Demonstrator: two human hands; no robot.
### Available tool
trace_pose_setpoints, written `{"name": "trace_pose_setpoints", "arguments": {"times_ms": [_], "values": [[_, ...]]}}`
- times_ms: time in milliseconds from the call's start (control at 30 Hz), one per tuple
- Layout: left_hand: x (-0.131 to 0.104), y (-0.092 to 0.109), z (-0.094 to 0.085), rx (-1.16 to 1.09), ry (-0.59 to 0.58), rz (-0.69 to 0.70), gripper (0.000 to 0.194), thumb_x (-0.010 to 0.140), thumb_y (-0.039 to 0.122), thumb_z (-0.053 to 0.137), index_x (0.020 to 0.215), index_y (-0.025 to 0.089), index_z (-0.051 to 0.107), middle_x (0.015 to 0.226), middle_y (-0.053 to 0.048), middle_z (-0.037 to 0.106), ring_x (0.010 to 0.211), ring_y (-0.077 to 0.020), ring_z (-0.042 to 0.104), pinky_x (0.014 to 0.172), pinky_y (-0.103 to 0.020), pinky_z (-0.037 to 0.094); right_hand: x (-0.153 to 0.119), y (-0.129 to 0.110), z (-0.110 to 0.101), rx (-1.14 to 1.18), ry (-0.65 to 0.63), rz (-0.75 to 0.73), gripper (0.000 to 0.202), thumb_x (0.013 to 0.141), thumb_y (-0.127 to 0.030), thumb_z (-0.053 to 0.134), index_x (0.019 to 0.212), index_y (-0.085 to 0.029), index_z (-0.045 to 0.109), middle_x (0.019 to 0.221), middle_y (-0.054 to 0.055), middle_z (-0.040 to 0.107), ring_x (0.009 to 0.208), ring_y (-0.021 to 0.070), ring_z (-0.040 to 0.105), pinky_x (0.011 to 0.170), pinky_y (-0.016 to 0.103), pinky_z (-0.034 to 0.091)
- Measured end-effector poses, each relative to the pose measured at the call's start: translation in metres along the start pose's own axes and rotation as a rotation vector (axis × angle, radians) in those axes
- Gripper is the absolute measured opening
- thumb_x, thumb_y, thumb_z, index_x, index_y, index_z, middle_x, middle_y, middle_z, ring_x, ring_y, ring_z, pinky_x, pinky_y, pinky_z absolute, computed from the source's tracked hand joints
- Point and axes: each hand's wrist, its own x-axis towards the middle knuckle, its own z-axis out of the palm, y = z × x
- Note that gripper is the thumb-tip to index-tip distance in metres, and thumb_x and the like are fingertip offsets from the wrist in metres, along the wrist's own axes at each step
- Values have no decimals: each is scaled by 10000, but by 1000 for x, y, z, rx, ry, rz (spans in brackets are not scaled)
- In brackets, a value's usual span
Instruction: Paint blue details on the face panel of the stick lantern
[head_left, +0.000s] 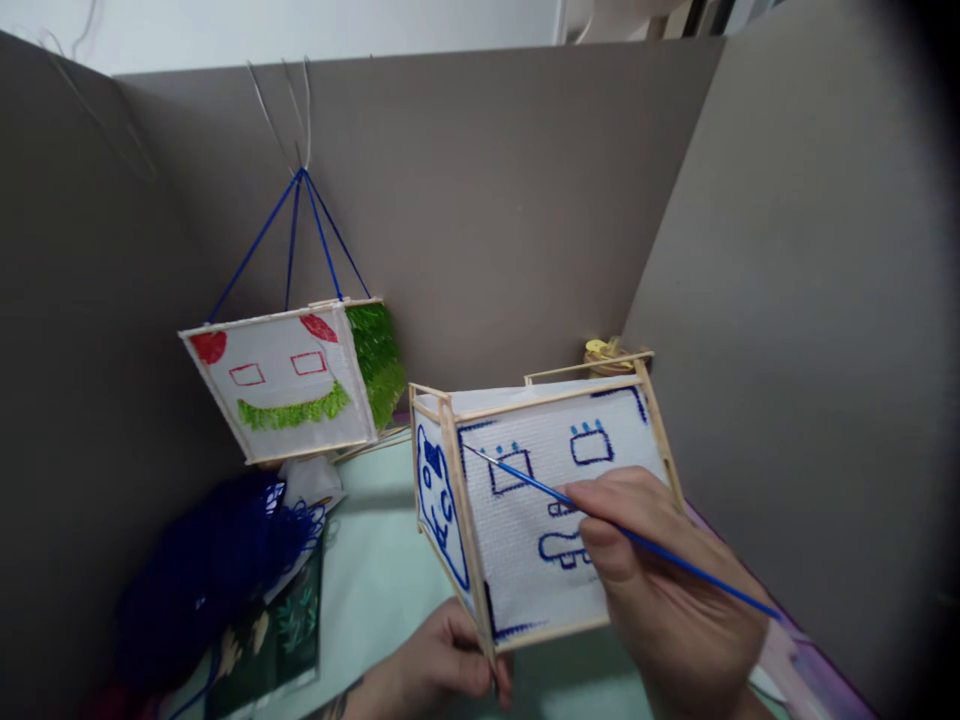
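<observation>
Two bare hands work at one wood-framed paper lantern (517, 585): the left hand (457, 655) clasps its bottom corner; the right hand (667, 590) pinches a blue paintbrush (540, 487), bristles at the face panel's upper left. The lantern is tilted above the pale green tabletop (375, 560). Beyond lies blue yarn (202, 560); a second lantern (277, 385) hangs from blue cords (251, 252). Behind, a partly hidden brown container (624, 364) seems to hold something yellow (600, 349).
</observation>
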Motion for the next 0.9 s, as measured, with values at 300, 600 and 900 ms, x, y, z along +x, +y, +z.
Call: {"name": "trace_pose_setpoints", "arguments": {"times_ms": [300,600,900], "values": [[0,-2,-1,-8,31,-3,368,550,491,812,623,135,749,510,-45,597,500,-124,502,563,-272,369,1,4,4,-9,28,10,282,797,-44,619,1017,-206,686,858,20,681,792,166,611,690,326,463],[-1,-3,-4,-19,2,-13,353,564,470,812,651,132,760,536,-52,619,510,-119,520,562,-256,364,1,8,9,-12,46,37,267,805,-73,631,1012,-230,692,854,5,684,799,162,610,713,327,460],[0,-6,-7,-11,-25,0,339,577,475,803,678,153,771,545,-52,622,531,-126,523,569,-262,364,3,11,8,-44,113,58,251,802,-98,646,988,-256,702,839,-11,684,785,156,613,692,310,463]]}}
